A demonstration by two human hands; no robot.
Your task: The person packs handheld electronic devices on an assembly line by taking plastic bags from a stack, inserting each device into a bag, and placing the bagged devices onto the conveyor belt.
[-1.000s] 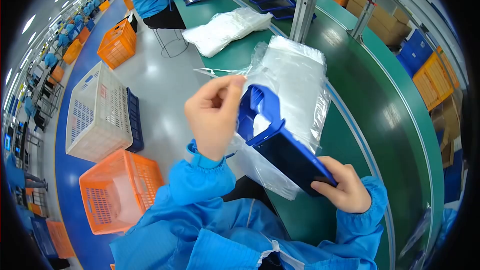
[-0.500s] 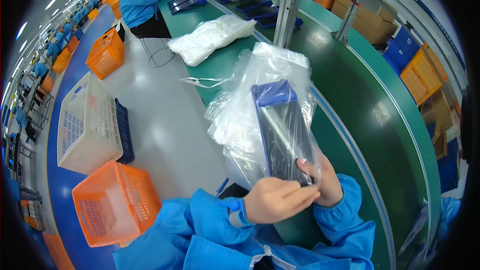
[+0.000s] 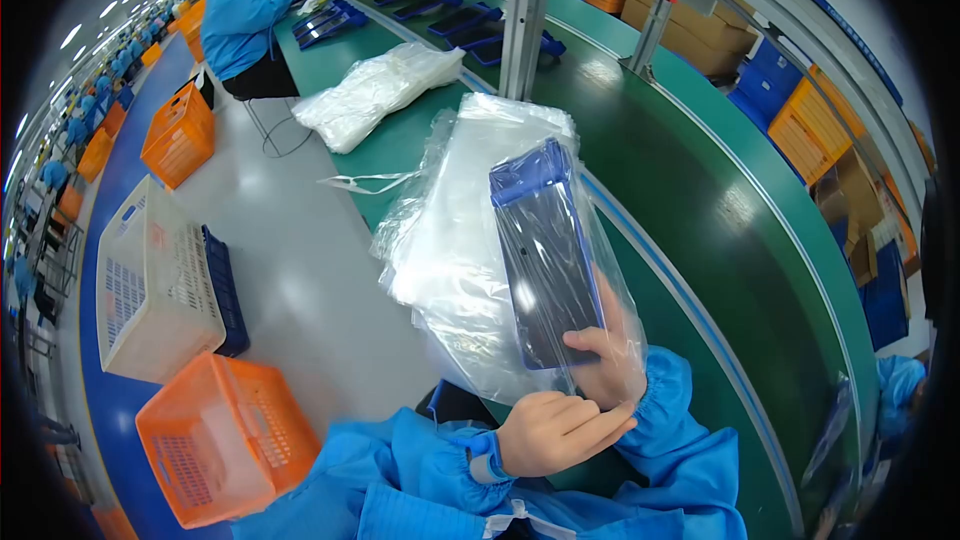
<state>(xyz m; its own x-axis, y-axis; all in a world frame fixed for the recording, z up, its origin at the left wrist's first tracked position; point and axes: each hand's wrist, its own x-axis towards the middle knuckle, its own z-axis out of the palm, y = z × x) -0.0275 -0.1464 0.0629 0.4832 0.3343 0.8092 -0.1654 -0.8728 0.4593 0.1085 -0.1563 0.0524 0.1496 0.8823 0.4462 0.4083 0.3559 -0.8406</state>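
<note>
A blue-framed device with a dark flat face (image 3: 545,270) is inside a clear plastic bag (image 3: 612,240), its blue end pointing away from me. My right hand (image 3: 605,355) reaches into the bag and grips the device's near end, thumb on the dark face. Below it, my left hand (image 3: 565,432) pinches the bag's edge beside the right wrist. Under the device lies a stack of clear bags (image 3: 450,250) on the green bench.
Another heap of bags (image 3: 375,90) lies farther up the bench. Several blue devices (image 3: 465,20) rest beyond the metal post (image 3: 525,30). A seated co-worker (image 3: 240,25) is at the upper left. An orange crate (image 3: 225,440) and a white crate (image 3: 155,290) stand left.
The device, bare in my right hand a second ago, is now inside the clear bag. My left hand has moved down to the bag's edge. The view has shifted right.
</note>
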